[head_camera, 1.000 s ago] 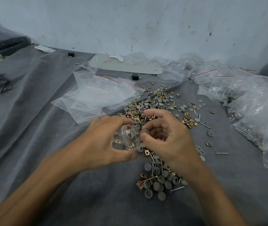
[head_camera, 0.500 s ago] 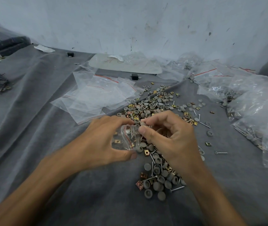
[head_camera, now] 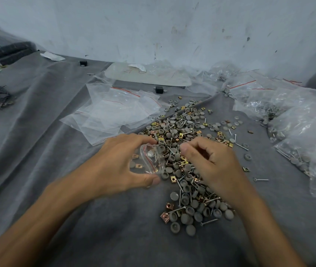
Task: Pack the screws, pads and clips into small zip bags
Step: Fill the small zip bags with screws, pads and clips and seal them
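One view on record: head-worn, wide-angle. It faces forward and down onto the grey cloth (head_camera: 38,151), looking from the near side of the loose pile of pads, clips and screws (head_camera: 184,128). The pile lies close beneath the lens, just right of frame centre. Both forearms enter from the bottom edge. The left hand (head_camera: 122,162), with a small zip bag (head_camera: 151,160), sits at the pile's left flank, and the right hand (head_camera: 215,164) is over its middle. Beyond the pile, the wall (head_camera: 153,26) fills the upper frame. The cloth's far edge bows near the frame sides.
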A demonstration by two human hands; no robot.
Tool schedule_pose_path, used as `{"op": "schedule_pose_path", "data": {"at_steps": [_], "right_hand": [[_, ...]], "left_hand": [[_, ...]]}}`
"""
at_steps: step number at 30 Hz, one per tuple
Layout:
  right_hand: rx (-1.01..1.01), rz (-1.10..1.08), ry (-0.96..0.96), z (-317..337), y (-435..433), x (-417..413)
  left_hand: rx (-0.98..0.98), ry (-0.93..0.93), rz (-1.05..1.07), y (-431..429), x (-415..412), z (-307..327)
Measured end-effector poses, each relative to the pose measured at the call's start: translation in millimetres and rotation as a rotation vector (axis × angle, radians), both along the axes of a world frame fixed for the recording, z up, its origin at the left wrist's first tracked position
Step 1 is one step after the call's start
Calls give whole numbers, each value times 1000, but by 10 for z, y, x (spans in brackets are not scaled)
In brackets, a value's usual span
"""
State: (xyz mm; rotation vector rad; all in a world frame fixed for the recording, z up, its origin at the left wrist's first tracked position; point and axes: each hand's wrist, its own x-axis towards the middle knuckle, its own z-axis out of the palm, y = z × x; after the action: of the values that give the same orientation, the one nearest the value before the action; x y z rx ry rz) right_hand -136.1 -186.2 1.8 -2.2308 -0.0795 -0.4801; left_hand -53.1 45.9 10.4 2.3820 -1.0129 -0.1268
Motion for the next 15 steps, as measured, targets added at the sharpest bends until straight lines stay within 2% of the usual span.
{"op": "schedule_pose_path", "data": {"at_steps": [7, 11, 15], "right_hand": [[-440, 26, 259, -151, 2, 85], [-498, 74, 307, -176, 74, 93], [-596, 20, 330, -177, 76, 85]], "left_hand": [[2, -15, 22, -10, -6, 12], [-14, -16, 19, -1, -2, 22], [-34, -5, 18, 21, 1, 31]]}}
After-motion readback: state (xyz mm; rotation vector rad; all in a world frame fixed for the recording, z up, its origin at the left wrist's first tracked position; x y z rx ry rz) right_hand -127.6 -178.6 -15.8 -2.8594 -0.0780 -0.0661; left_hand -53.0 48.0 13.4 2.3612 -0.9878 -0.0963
